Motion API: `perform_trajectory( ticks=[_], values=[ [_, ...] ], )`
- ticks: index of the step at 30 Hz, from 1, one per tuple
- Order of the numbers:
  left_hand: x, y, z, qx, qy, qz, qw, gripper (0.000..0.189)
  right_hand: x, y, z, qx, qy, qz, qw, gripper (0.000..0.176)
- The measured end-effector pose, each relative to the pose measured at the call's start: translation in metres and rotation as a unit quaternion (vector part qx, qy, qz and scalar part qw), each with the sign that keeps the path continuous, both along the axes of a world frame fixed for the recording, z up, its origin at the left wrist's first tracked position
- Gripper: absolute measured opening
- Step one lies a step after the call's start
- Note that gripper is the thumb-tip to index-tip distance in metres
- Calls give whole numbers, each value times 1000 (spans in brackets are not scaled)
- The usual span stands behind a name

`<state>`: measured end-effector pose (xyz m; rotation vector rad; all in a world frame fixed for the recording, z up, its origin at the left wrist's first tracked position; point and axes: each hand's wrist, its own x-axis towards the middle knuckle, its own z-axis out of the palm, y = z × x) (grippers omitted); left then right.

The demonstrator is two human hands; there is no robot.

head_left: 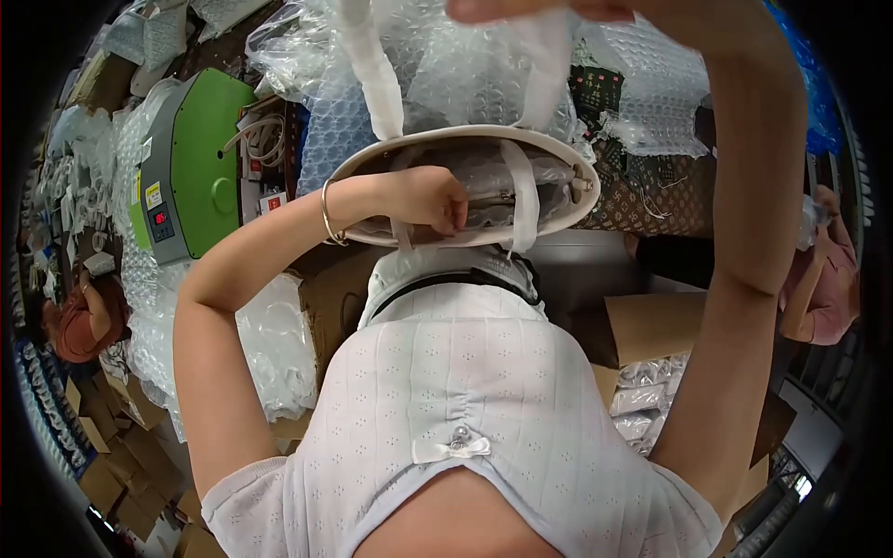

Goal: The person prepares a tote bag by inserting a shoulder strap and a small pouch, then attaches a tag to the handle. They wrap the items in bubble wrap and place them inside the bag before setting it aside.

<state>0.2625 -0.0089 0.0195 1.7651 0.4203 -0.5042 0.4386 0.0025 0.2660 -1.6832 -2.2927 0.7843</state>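
Observation:
A bag with a pale rim (563, 221) lies with its mouth open in front of my torso; clear plastic and a zipper show inside. Its handles are wrapped in white material, one strap (375, 84) running up to the top edge, another band (524, 195) crossing the mouth. My left hand (435, 200), bracelet at the wrist, is over and partly in the opening with curled fingers; what they pinch, if anything, is hidden. My right hand (549, 9) reaches across the top edge near the raised straps, blurred and cut off, so its grip cannot be made out.
Bubble wrap (456, 56) lies beyond the bag. A green machine (200, 167) with a red display stands at the left. Cardboard (656, 325) and wrapped packets (642, 400) are at lower right. One person (88, 316) is at far left, another (828, 279) at far right.

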Motion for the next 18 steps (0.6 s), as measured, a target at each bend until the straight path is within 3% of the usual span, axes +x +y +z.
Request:
perform_trajectory(
  ticks=[1,4,5,7,9,11,14,15,16,18],
  values=[
    [-2,-5,-3,2,-1,7,1000,12,-8,-21,8,-24,-8,0,1000,20],
    [-13,-30,-13,76,75,-79,991,18,-10,-58,-47,-81,164,46,982,32],
    [-20,-37,-28,77,76,-71,992,18,-15,-65,-63,-81,163,54,982,32],
    [-39,-55,-72,286,-48,-32,956,22,-24,-77,-94,50,161,100,981,17],
    [-46,-53,-61,388,-103,-4,916,25,-32,-81,-130,2,191,120,974,18],
    [-42,-32,-2,332,-74,68,938,35,-36,-80,-166,-35,173,127,976,16],
    [-50,-23,-3,426,-85,96,896,41,-33,-71,-217,-19,75,135,988,16],
    [-52,-21,-2,470,-91,104,872,45,-34,-67,-230,-69,-7,139,988,16],
    [-53,-21,-2,471,-89,110,871,45,-36,-64,-243,-119,-90,140,979,16],
    [-55,-21,-1,442,-114,137,879,45,-44,-53,-278,-132,-111,140,975,19]
  ],
)
